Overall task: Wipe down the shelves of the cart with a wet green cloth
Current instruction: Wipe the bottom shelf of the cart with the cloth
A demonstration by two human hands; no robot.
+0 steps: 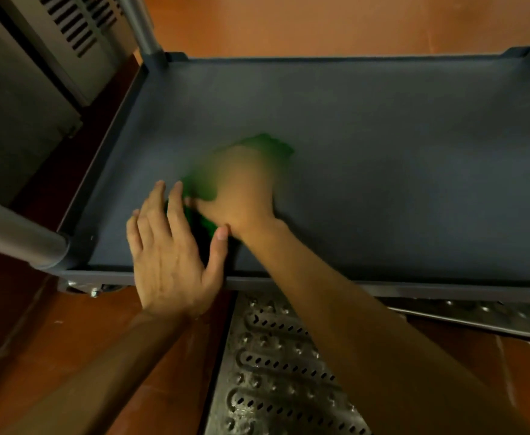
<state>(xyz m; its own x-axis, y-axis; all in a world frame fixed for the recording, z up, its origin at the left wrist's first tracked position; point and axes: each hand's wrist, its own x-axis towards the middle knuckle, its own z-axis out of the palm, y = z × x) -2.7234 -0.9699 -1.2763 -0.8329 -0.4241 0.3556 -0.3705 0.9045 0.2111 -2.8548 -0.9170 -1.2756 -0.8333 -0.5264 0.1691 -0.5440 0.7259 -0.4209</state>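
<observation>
**Green cloth (270,147) under the right hand (241,186), left of centre on the cart shelf (398,167).**
Soft, limp and light, and probably clingy if wet, it is best pinned by a palm over its bunched middle. Blur hides whether the right hand's fingers curl. The crumpled length runs from 7 to 1 o'clock, with no clear front. The left hand (172,252) lies flat at its 8 o'clock, fingers spread, holding nothing.

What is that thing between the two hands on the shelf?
A fold of the green cloth lies between the left hand and the right hand, on the shelf, in the head view.
</observation>
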